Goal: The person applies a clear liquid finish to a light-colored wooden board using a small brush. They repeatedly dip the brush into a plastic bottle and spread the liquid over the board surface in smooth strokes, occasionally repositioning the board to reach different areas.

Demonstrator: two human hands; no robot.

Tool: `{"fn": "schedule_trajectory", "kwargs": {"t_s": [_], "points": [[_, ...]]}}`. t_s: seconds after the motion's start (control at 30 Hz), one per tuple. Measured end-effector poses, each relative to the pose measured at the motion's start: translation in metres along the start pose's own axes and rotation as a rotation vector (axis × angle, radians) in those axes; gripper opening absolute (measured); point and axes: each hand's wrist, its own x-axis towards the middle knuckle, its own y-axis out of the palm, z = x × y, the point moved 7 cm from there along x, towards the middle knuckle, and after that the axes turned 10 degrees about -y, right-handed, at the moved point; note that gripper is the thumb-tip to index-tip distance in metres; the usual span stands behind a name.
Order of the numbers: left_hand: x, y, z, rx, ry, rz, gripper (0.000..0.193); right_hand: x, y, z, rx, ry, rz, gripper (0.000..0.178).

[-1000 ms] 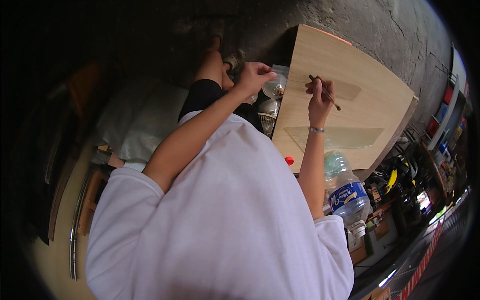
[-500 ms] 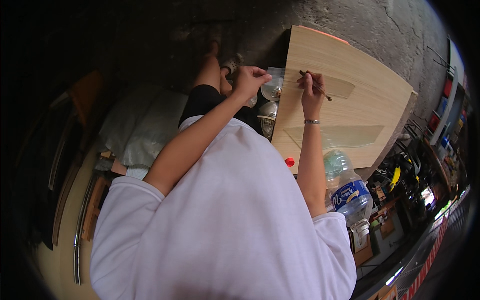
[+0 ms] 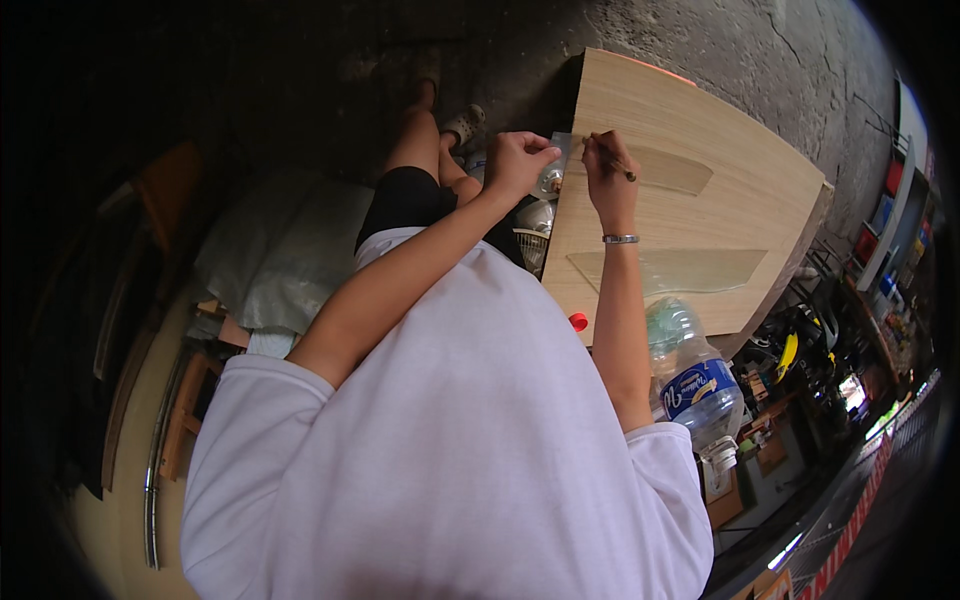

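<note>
Clear and thin in our head view, a sheet [image 3: 562, 146] is showing by the worktop's [image 3: 640, 105] left edge; we are pinching it with our left hand [image 3: 517, 165], and our right hand [image 3: 611, 180] is gripping a brown stick [image 3: 627, 173].

Finishes: wood-grain worktop [image 3: 700, 222], smooth, matt.
Clear film [image 3: 562, 145], plastic-looking; bottle [image 3: 716, 400], glossy plastic; shirt [image 3: 450, 430], matt cloth; wristband [image 3: 621, 239], shiny metal; floor [image 3: 730, 50], rough.
</note>
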Motion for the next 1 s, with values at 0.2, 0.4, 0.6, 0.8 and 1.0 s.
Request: {"fn": "schedule_trajectory", "kwargs": {"t_s": [0.2,0.4,0.6,0.8,1.0], "points": [[-0.003,-0.001,0.0,-0.095,-0.026,0.073,0.027,0.004,0.001,0.003,-0.074,-0.037,0.056,0.012],[0.009,0.004,0.007,-0.132,-0.004,0.116,0.023,0.006,0.005,0.002,-0.051,-0.045,0.108,0.012],[0.012,0.005,0.004,-0.165,-0.01,0.189,0.022,-0.051,0.007,0.008,-0.15,0.104,0.171,0.006],[0.009,-0.022,0.013,-0.161,-0.026,0.282,0.023,-0.03,-0.019,-0.033,0.443,0.159,-0.266,0.011],[0.019,-0.049,0.028,-0.223,-0.154,0.282,0.023,-0.024,-0.011,-0.052,0.491,0.181,-0.304,0.012]]}}
